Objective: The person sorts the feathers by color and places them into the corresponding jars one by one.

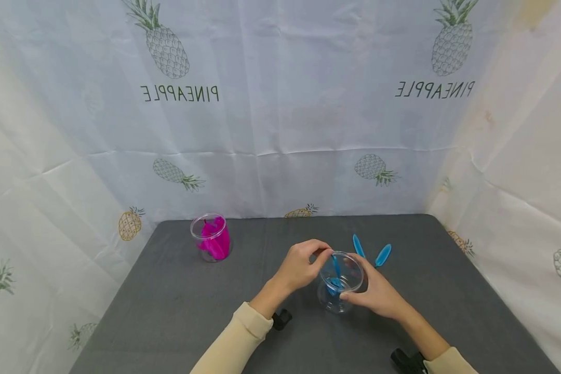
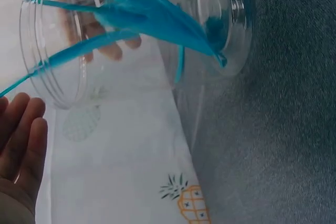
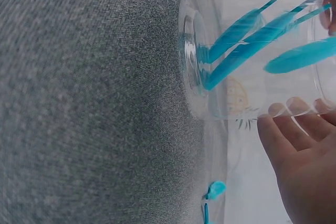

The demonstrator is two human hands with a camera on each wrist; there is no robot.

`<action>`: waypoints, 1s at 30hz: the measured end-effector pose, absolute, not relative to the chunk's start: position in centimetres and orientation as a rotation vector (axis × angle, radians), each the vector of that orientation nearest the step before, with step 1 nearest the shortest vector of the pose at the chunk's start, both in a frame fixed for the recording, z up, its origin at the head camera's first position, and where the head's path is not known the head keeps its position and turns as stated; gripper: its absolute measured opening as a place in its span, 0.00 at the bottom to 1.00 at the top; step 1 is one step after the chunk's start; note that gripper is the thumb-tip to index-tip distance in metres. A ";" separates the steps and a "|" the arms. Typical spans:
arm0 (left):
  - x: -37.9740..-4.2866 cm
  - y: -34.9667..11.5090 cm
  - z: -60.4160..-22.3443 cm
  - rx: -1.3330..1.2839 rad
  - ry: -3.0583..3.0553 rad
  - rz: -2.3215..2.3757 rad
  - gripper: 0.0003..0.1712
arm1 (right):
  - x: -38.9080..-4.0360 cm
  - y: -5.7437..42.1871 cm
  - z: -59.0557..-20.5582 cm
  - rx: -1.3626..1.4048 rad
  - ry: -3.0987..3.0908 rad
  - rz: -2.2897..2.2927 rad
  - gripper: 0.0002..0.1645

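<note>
A clear plastic jar (image 1: 340, 300) stands upright on the table, with several blue paddle-shaped pieces (image 3: 247, 53) inside. My right hand (image 1: 378, 293) grips the jar, thumb on its near side and fingers around the right. At the rim my left hand (image 1: 301, 267) pinches the thin stem of a blue paddle-shaped piece (image 2: 86, 48), which slants down into the jar. In the left wrist view, that stem runs out of frame close to the left fingertips (image 2: 38, 129). Behind the jar lie two more blue paddle-shaped pieces (image 1: 383, 255), just past the right fingers.
A second clear jar (image 1: 197, 227) with several bright pink pieces (image 1: 215, 240) stands at the back left of the grey table (image 1: 243, 332). White pineapple-print cloth (image 1: 280, 119) hangs behind the table and along both sides.
</note>
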State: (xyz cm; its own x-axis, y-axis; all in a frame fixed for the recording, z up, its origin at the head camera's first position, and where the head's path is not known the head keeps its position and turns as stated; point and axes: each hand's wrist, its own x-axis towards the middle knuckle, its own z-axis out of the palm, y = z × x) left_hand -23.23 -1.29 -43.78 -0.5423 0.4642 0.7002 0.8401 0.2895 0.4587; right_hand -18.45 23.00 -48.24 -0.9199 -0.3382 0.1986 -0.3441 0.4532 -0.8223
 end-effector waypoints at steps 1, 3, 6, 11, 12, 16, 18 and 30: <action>-23.2 -1.1 -43.8 -1.177 -2.131 -1.137 0.06 | -18.5 23.0 -48.2 0.626 -2.675 1.516 0.54; -23.0 -0.8 -43.7 -1.187 -2.138 -1.091 0.06 | -18.5 23.0 -48.2 0.628 -2.676 1.521 0.55; -22.8 -0.3 -43.7 -1.201 -2.154 -1.020 0.06 | -18.4 23.1 -48.2 0.628 -2.671 1.537 0.55; -22.6 0.4 -44.0 -1.241 -2.182 -0.876 0.08 | -18.3 23.0 -48.0 0.626 -2.674 1.577 0.56; -22.6 0.5 -44.0 -1.248 -2.185 -0.847 0.08 | -18.3 23.0 -48.0 0.624 -2.675 1.588 0.56; -22.4 0.5 -44.2 -1.259 -2.213 -0.765 0.10 | -18.3 22.9 -48.0 0.619 -2.674 1.597 0.58; -22.4 0.4 -44.1 -1.258 -2.226 -0.752 0.11 | -18.4 23.0 -48.1 0.626 -2.670 1.588 0.58; -22.3 -1.3 -43.8 -1.233 -2.351 -0.861 0.24 | -18.4 23.0 -48.2 0.634 -2.668 1.560 0.55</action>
